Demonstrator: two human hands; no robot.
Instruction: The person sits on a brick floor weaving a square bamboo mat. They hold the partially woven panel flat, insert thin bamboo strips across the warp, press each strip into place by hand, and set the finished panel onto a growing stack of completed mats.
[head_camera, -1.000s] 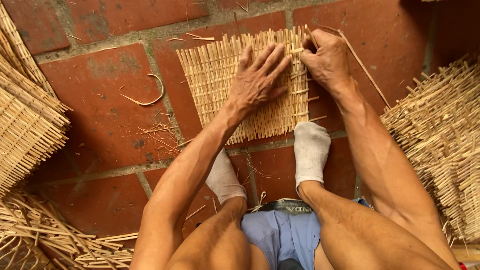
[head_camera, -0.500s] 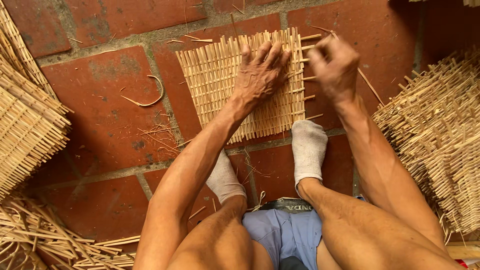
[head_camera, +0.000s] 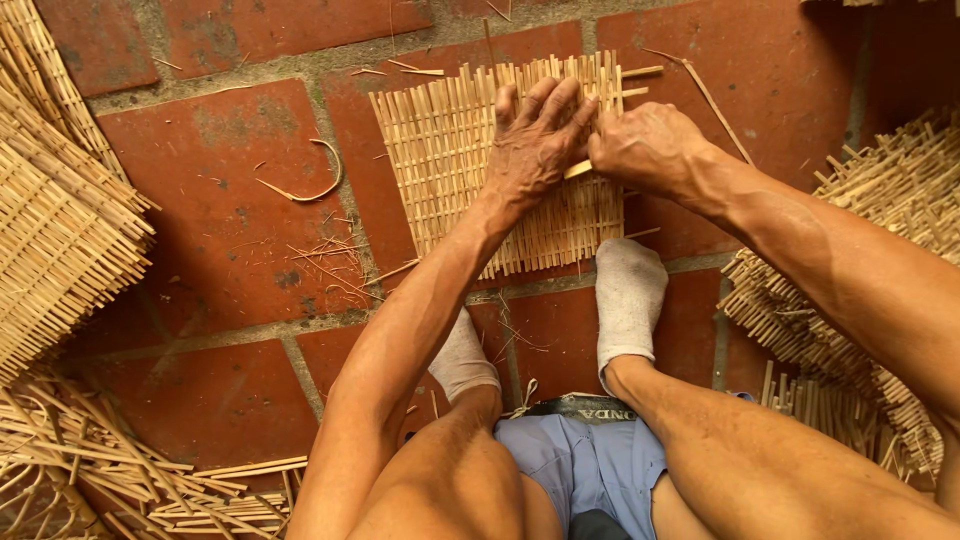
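Bamboo-strip woven mat (head_camera: 450, 160) near far edge of red brick floor (head_camera: 230, 210), mostly woven. Left hand (head_camera: 530, 150) flat, fingers spread, pressing it; right hand (head_camera: 645, 150) pinching thin pale sliver (head_camera: 578, 170) at right edge, few ends left loose.

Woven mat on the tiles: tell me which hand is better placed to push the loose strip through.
Probably the right. The right hand is closed around the strip at the woven mat's right edge, where strip ends stick out. The left hand lies flat, fingers spread, pressing the mat down.
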